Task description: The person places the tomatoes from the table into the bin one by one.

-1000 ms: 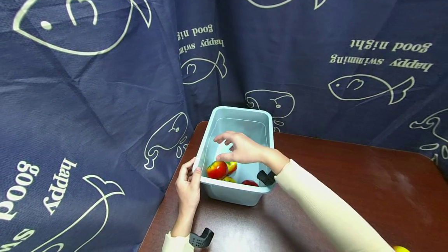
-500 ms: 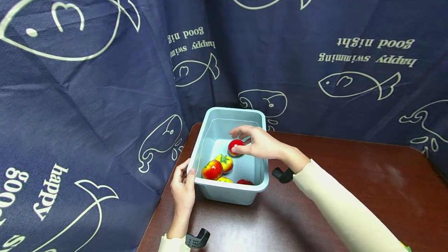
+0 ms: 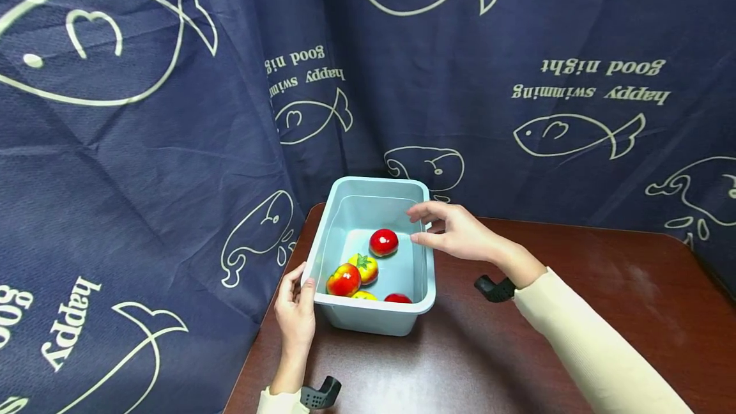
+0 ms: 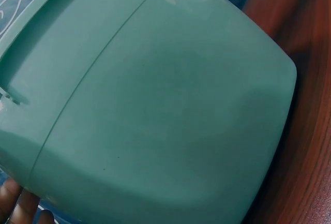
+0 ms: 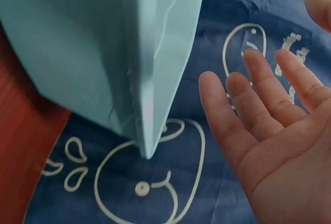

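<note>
A pale blue plastic bin (image 3: 370, 305) stands on the table in the head view, and its outer wall (image 4: 165, 94) fills the left wrist view. My left hand (image 3: 296, 312) grips the rim at the near left corner. A glossy red fruit (image 3: 383, 243) lies on the bin's floor, apart from the others. Nearer sit a yellow-red fruit with a green leafy top (image 3: 365, 268), a red-orange one (image 3: 344, 280), and a yellow and a red one partly hidden by the front wall. With nothing in it, my right hand (image 3: 460, 230) is above the right rim, fingers spread in the right wrist view.
The dark red-brown wooden table (image 3: 575, 286) extends to the right of the bin. A navy curtain (image 3: 460, 82) with white fish drawings hangs behind and to the left. Black camera mounts (image 3: 494, 288) are worn on both wrists.
The right hand has let go of the red fruit, leaving it on the bin floor, and has moved right and out over the rim. The left hand keeps its grip on the bin.
</note>
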A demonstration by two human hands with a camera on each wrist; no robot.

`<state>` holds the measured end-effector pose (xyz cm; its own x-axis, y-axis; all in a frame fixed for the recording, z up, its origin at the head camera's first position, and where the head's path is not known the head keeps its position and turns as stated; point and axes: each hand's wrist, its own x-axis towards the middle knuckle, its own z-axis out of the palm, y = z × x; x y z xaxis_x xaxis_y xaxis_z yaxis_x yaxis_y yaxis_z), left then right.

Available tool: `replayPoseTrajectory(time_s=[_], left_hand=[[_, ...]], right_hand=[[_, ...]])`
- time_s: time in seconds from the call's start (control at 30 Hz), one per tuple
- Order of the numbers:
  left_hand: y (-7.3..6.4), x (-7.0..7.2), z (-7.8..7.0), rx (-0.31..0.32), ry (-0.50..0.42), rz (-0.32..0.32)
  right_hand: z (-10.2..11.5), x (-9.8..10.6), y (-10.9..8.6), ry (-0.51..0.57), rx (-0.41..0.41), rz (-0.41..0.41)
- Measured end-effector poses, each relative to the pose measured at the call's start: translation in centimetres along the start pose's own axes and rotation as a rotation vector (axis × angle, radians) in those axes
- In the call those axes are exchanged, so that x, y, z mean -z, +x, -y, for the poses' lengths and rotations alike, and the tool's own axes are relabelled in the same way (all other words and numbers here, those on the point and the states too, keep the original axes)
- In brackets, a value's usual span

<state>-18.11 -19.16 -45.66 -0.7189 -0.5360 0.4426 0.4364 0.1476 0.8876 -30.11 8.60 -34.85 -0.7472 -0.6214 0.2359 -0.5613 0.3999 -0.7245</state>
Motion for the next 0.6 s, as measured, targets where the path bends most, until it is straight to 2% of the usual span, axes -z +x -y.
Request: replayPoseTrajectory(time_s=[0.1,0.27,0.37,0.6], left_hand=[[0.0,0.0,-0.1,0.0,0.0,0.003],[0.1,0.0,-0.1,-0.007,-0.01,-0.003],[0.1,0.0,-0.2,0.002,-0.017,-0.013],[0.0,-0.1,-0.2,0.026,-0.015,-0.008]], right_hand=[[-0.5,0.8,-1.4,0.015,0.004,-0.032],[-1.6,2.2,-4.5,-0.046,0.01,-0.111],[-2.4,2.8,-6.3,-0.072,-0.015,-0.139],[-4.1,3.2,-9.7,-0.046,-0.068,-0.172]])
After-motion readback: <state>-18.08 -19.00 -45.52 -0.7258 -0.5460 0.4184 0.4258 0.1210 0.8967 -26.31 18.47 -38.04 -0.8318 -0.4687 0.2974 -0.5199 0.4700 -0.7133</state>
